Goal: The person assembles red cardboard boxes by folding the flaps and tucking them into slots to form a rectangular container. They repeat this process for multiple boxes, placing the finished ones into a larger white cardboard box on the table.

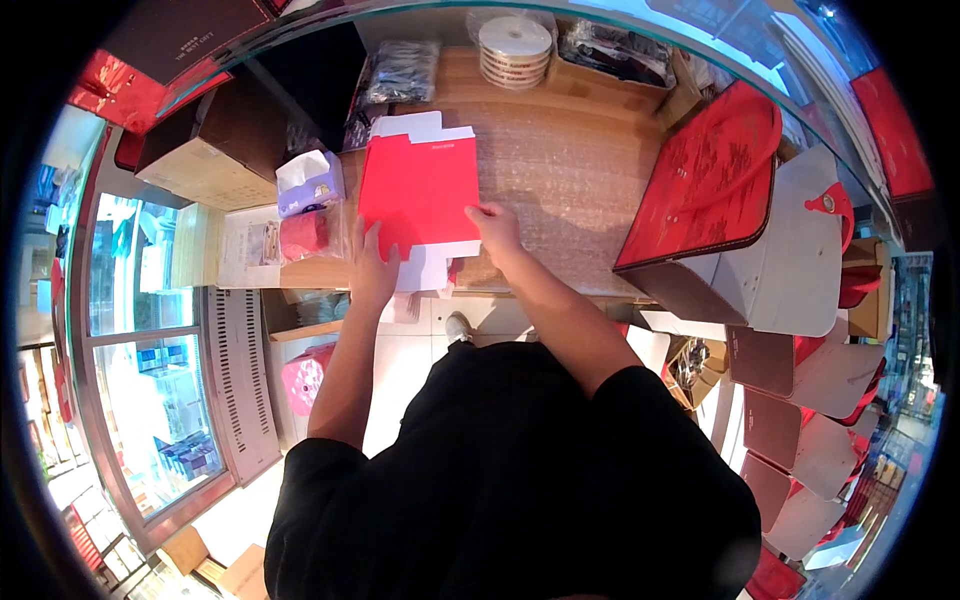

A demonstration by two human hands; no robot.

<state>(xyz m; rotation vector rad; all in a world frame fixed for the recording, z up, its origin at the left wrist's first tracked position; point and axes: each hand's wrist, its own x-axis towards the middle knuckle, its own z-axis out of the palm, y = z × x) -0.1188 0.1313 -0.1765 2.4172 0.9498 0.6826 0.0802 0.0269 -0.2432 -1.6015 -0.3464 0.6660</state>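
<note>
On my wooden counter (pixel 590 170) I see a ribbon spool (pixel 514 50) at the far edge, a tissue box (pixel 309 183) at the left, a big red gift box (pixel 712 185) at the right, and white tiled floor (pixel 400 350) below.

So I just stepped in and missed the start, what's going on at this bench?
A person in a black top stands at a wooden table covered with bubble wrap, working on a flat red cardboard sheet with white flaps. The left hand presses on its lower left corner and the right hand on its lower right edge. A tissue box sits to the left, ribbon spools at the far edge, and a red gift bag to the right.
</note>
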